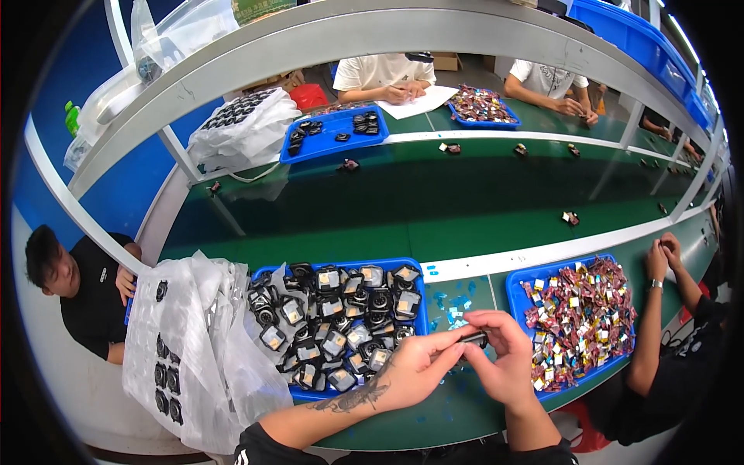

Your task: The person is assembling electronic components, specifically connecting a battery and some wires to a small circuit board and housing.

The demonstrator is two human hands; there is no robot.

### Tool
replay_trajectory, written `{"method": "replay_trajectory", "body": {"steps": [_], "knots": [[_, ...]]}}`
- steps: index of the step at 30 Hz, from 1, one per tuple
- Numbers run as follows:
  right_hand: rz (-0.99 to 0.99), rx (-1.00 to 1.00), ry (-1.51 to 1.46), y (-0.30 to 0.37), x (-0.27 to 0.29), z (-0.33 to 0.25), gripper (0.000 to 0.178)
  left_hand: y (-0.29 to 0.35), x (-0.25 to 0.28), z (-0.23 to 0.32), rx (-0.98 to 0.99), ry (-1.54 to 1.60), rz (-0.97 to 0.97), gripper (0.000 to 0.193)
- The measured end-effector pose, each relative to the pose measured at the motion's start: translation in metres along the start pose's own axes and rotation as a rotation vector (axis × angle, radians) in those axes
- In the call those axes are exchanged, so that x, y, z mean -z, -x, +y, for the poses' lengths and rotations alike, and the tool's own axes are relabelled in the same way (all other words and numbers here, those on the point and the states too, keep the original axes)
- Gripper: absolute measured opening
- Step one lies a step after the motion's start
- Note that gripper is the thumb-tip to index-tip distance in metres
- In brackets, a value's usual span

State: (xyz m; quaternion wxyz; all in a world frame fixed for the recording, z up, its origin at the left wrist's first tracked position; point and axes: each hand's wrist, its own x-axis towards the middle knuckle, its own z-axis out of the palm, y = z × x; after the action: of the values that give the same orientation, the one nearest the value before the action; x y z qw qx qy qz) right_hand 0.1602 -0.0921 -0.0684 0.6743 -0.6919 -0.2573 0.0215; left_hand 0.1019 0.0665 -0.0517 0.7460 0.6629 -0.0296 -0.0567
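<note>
My left hand (418,369) and my right hand (505,361) meet over the bench edge, fingers closed around a small black plastic casing (474,339). Most of that casing is hidden by my fingers. Left of my hands is a blue tray (423,298) heaped with black casings (333,343), many showing a pale square face. To the right lies another blue tray (514,304), piled with small parts (577,329) in dark red, white and yellow. Blue film scraps (449,304) are scattered on the green bench between the two trays.
White foam sheets (213,349) with black casings on them are stacked at the left. Beyond a white rail (535,253) runs a green belt (364,201) carrying scattered small parts. A grey frame (387,35) arches overhead. People sit at the left, right and far side.
</note>
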Motion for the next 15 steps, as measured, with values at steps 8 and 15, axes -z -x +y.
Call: {"method": "replay_trajectory", "body": {"steps": [8,15], "knots": [[0.008,0.070,0.144,0.003,0.001,0.013,0.033,-0.001,0.002,-0.007,0.091,-0.117,0.020,0.033],[0.031,0.124,0.170,0.005,0.001,0.015,0.033,0.000,0.000,-0.009,0.084,-0.152,0.030,0.033]]}}
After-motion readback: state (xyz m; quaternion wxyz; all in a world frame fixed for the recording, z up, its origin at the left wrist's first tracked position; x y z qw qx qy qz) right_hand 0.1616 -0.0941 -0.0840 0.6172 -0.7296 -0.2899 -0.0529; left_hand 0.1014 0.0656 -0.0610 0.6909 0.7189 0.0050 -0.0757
